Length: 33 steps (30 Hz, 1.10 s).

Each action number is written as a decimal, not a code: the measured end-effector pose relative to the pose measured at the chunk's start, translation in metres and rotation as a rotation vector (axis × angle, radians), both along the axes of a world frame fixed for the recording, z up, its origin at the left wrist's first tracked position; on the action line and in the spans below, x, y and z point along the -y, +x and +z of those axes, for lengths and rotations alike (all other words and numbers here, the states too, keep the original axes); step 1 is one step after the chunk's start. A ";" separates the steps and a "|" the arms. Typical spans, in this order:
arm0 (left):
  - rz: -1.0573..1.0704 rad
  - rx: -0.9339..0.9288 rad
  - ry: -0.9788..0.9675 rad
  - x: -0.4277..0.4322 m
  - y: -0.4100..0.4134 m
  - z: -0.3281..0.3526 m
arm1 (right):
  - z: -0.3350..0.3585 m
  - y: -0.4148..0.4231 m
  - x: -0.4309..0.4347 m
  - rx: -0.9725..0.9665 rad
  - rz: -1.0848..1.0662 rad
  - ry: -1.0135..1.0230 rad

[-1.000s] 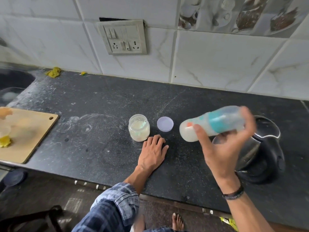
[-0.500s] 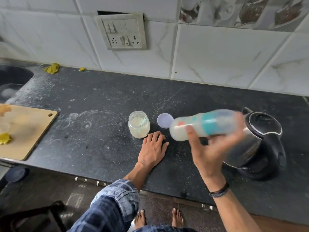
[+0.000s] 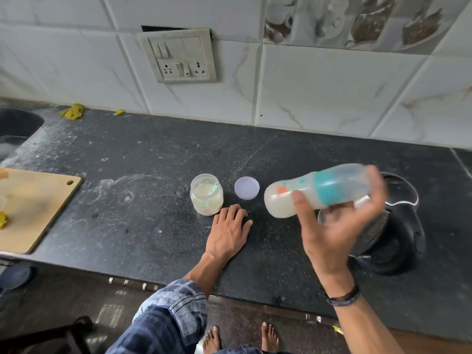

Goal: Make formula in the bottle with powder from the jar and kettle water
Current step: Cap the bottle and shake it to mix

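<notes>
My right hand grips a baby bottle with a teal ring, held on its side above the counter, its base pointing left and milky liquid inside. It is blurred by motion. An open glass jar of pale powder stands left of the bottle, with its lilac lid lying flat beside it. My left hand rests flat on the dark counter, just in front of the jar. A steel and black kettle sits behind my right hand, partly hidden by it.
A wooden cutting board with yellow scraps lies at the left edge. A sink is at the far left. A switch and socket panel is on the tiled wall. Bare feet show below the counter's front edge.
My right hand moved the bottle left and then back right and a little up, with blur from shaking. My left hand stays flat on the counter.
</notes>
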State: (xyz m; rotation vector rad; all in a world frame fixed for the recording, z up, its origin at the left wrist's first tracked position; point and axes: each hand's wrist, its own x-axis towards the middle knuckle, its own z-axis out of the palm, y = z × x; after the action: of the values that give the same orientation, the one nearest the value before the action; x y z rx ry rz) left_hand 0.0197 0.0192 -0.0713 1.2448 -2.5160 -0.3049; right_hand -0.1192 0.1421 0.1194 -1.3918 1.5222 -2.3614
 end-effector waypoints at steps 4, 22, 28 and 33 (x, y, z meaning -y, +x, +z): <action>-0.003 -0.001 0.005 -0.001 0.000 0.001 | -0.003 -0.003 0.005 -0.086 -0.046 -0.012; 0.001 -0.016 0.010 0.000 0.000 0.001 | -0.003 0.004 0.006 -0.210 -0.132 -0.154; -0.002 -0.007 -0.001 0.000 0.000 0.001 | 0.002 0.010 0.005 -0.014 -0.014 0.020; 0.001 -0.013 -0.003 -0.001 0.000 0.000 | 0.001 -0.002 0.012 -0.165 -0.089 -0.027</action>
State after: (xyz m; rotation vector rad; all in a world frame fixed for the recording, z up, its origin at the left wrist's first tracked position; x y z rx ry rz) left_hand 0.0197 0.0199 -0.0710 1.2388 -2.5044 -0.3085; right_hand -0.1208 0.1296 0.1205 -1.5935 1.6294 -2.3780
